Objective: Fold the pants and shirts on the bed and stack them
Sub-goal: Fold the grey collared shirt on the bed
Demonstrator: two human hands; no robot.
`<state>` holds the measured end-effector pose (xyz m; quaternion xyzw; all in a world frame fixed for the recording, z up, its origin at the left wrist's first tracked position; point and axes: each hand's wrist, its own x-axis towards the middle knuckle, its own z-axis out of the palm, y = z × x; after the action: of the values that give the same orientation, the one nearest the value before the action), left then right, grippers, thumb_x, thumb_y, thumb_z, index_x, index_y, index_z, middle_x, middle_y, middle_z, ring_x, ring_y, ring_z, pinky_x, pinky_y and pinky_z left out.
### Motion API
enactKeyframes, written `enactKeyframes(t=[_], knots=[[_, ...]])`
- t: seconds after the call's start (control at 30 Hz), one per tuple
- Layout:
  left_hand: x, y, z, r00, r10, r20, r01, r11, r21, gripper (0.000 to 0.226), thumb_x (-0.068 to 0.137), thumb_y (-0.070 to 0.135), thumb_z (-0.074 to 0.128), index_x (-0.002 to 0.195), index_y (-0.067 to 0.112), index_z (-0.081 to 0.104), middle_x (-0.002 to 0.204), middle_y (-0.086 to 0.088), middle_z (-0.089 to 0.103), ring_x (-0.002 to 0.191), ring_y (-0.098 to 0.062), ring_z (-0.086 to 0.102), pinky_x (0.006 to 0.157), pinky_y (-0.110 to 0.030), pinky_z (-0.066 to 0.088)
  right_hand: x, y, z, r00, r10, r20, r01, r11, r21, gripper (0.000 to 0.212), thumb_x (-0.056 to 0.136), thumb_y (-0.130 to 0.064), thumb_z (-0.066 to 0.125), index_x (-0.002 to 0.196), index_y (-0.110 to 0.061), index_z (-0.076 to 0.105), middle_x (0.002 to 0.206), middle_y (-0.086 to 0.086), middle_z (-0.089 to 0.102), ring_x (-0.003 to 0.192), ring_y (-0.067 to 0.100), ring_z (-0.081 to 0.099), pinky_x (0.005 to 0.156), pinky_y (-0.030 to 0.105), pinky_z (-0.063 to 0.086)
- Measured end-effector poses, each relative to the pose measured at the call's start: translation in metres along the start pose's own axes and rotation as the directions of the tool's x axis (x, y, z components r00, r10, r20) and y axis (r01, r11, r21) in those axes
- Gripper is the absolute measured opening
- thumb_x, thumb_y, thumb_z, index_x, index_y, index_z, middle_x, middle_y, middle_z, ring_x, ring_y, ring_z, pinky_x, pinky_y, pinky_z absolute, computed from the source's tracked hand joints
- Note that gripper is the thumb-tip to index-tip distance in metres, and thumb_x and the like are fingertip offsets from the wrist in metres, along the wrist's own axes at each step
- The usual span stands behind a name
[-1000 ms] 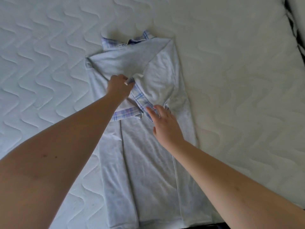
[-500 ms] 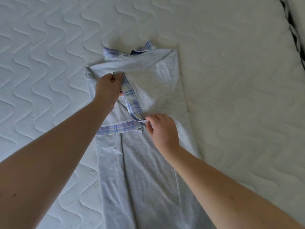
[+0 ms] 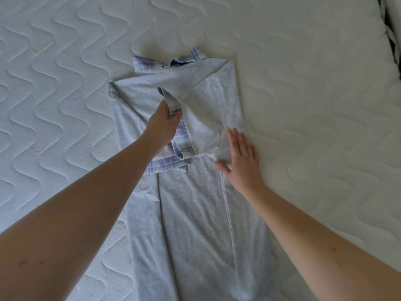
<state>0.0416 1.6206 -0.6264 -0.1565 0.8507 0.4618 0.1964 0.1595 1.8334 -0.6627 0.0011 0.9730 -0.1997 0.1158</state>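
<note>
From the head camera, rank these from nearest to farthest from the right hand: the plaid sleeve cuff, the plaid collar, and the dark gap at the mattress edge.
Measured from the right hand:
1. Plaid sleeve cuff, just to its left on the shirt.
2. Plaid collar, at the shirt's top, up and left.
3. Dark gap, far upper right at the mattress edge.

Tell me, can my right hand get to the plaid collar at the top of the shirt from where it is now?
Probably yes. The right hand lies flat and holds nothing, and only folded grey shirt lies between it and the plaid collar.
</note>
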Motion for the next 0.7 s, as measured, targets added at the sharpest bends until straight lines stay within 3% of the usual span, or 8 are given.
enactKeyframes(t=[0.17, 0.23, 0.3, 0.37, 0.43, 0.5, 0.6, 0.7], knots=[[0.005, 0.008, 0.005, 1.000, -0.009, -0.013, 0.007, 0.986, -0.167, 0.004, 0.097, 0.032, 0.053, 0.100, 0.031, 0.055, 0.104, -0.005, 0.067, 0.097, -0.030, 0.066, 0.085, -0.051, 0.056, -0.001, 0.036, -0.005, 0.997, 0.043, 0.070, -0.047, 0.997, 0.056, 0.087, 0.088, -0.053, 0.060, 0.155, -0.017, 0.018, 0.161, 0.001, 0.022, 0.148, 0.023, 0.021, 0.117, 0.037, 0.016], [0.005, 0.005, 0.007, 0.986, -0.165, -0.001, 0.160, 0.958, -0.237, 0.023, 0.093, 0.044, 0.059, 0.104, 0.024, 0.060, 0.103, -0.007, 0.068, 0.093, -0.031, 0.067, 0.082, -0.051, 0.057, -0.001, 0.041, -0.004, 0.998, 0.034, 0.060, -0.036, 0.999, 0.022, 0.080, 0.092, -0.050, 0.056, 0.155, -0.018, 0.018, 0.162, 0.001, 0.021, 0.148, 0.022, 0.019, 0.118, 0.036, 0.014], [0.001, 0.001, 0.008, 0.942, -0.314, 0.114, 0.334, 0.902, -0.275, 0.050, 0.085, 0.054, 0.067, 0.115, 0.013, 0.064, 0.101, -0.004, 0.069, 0.090, -0.025, 0.066, 0.082, -0.042, 0.055, 0.003, 0.044, -0.004, 0.998, 0.046, 0.047, -0.045, 0.999, -0.016, 0.076, 0.094, -0.048, 0.054, 0.155, -0.019, 0.019, 0.162, 0.001, 0.021, 0.149, 0.021, 0.018, 0.118, 0.036, 0.013], [-0.006, -0.006, 0.012, 0.890, -0.377, 0.257, 0.440, 0.858, -0.266, 0.052, 0.082, 0.043, 0.075, 0.122, 0.012, 0.062, 0.114, -0.003, 0.069, 0.106, -0.025, 0.064, 0.096, -0.043, 0.050, 0.008, 0.048, -0.006, 0.995, 0.088, 0.042, -0.087, 0.995, -0.043, 0.074, 0.095, -0.047, 0.052, 0.155, -0.020, 0.019, 0.162, 0.001, 0.020, 0.149, 0.022, 0.017, 0.118, 0.036, 0.011], [-0.011, -0.010, 0.016, 0.881, -0.381, 0.281, 0.444, 0.871, -0.211, 0.041, 0.085, 0.024, 0.076, 0.121, 0.013, 0.061, 0.118, -0.004, 0.069, 0.106, -0.024, 0.066, 0.094, -0.042, 0.054, 0.012, 0.051, -0.007, 0.991, 0.131, 0.039, -0.128, 0.990, -0.056, 0.074, 0.095, -0.048, 0.051, 0.155, -0.020, 0.018, 0.162, 0.001, 0.018, 0.149, 0.022, 0.016, 0.117, 0.037, 0.011], [-0.013, -0.011, 0.018, 0.920, -0.349, 0.180, 0.384, 0.897, -0.221, 0.035, 0.086, 0.009, 0.071, 0.118, 0.013, 0.059, 0.115, -0.009, 0.069, 0.097, -0.023, 0.069, 0.083, -0.037, 0.058, 0.013, 0.050, -0.007, 0.990, 0.137, 0.033, -0.135, 0.989, -0.053, 0.075, 0.095, -0.052, 0.048, 0.155, -0.020, 0.018, 0.162, 0.001, 0.018, 0.149, 0.022, 0.015, 0.117, 0.038, 0.011], [-0.014, 0.000, 0.018, 0.955, -0.294, -0.043, 0.281, 0.940, -0.193, 0.048, 0.081, 0.006, 0.066, 0.125, 0.014, 0.048, 0.113, -0.010, 0.062, 0.094, -0.023, 0.065, 0.082, -0.039, 0.058, 0.016, 0.042, -0.007, 0.996, 0.084, 0.003, -0.084, 0.996, -0.025, 0.071, 0.098, -0.050, 0.044, 0.156, -0.019, 0.017, 0.163, 0.002, 0.016, 0.150, 0.022, 0.014, 0.118, 0.037, 0.010], [-0.009, 0.012, 0.019, 0.942, -0.034, -0.335, 0.082, 0.988, 0.132, 0.061, 0.080, 0.015, 0.065, 0.134, 0.018, 0.037, 0.130, -0.011, 0.045, 0.113, -0.026, 0.049, 0.097, -0.039, 0.044, 0.023, 0.032, -0.008, 0.999, 0.002, -0.037, -0.003, 1.000, -0.027, 0.062, 0.102, -0.042, 0.038, 0.156, -0.018, 0.017, 0.163, 0.002, 0.016, 0.150, 0.020, 0.014, 0.120, 0.036, 0.011]])
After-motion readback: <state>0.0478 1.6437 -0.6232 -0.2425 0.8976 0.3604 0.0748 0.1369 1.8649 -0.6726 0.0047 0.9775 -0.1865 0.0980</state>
